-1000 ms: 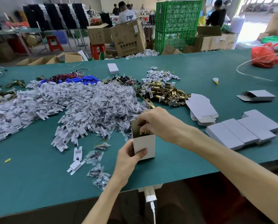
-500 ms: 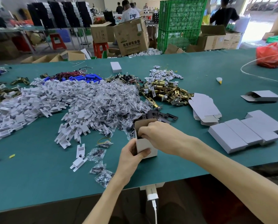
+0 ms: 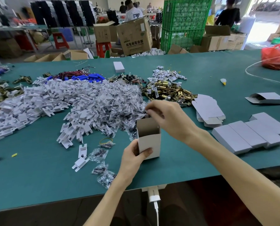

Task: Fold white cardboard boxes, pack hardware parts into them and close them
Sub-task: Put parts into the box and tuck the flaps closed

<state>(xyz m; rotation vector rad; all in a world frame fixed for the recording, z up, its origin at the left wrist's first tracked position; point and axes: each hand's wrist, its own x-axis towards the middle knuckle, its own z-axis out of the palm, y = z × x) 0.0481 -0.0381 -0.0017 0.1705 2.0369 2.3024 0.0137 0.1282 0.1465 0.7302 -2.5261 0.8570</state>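
Box (image 3: 149,145), one, open, in left hand (image 3: 132,159); closed boxes (image 3: 230,139), perhaps four.

A single wide-angle camera worn on the person's head looks from the near long edge of the desk (image 3: 38,185), facing forward and tilted down. Both forearms run in from the bottom edge, and the left hand (image 3: 132,158) and right hand (image 3: 168,121) are at the white box (image 3: 149,144) mid-frame, close under the lens. The desk's far edge crosses the upper third with a slight bend from the wide lens, and above it the view carries on into the room as far as the green crates (image 3: 184,22) and people standing well behind.
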